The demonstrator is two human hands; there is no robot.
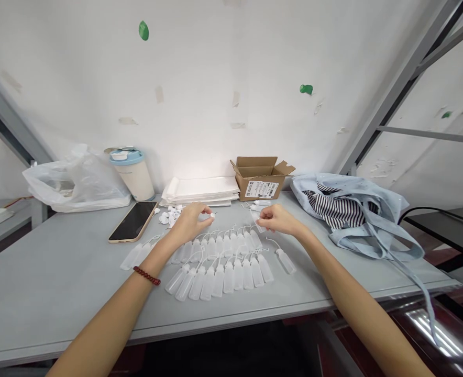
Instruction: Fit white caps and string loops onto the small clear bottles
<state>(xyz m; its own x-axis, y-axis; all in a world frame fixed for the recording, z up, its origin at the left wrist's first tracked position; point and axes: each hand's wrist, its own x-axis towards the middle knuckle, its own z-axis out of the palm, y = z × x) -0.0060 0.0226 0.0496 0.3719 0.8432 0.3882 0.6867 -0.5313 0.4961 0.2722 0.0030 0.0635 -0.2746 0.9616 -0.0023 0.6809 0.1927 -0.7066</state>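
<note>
Both hands are seen in the head view, nearly closed and set apart above the tabletop (70,293). From the rows of small bottles (218,277), the left hand (192,224) is found at eleven o'clock, with a small white cap (212,215) pinched between thumb and finger. At two o'clock, a translucent bottle (256,214) is held at its edge by the right hand (277,219); its exact grip is partly hidden by the fingers. A pile of white caps (171,215) is spread between ten and eleven o'clock, and a cardboard box (261,180) is placed at one o'clock. The bottles can be expected to be light, soft-walled, rather slippery and hardly fragile; they are best gripped gently around the body, with the thin cords left free, and the caps by their rims.
</note>
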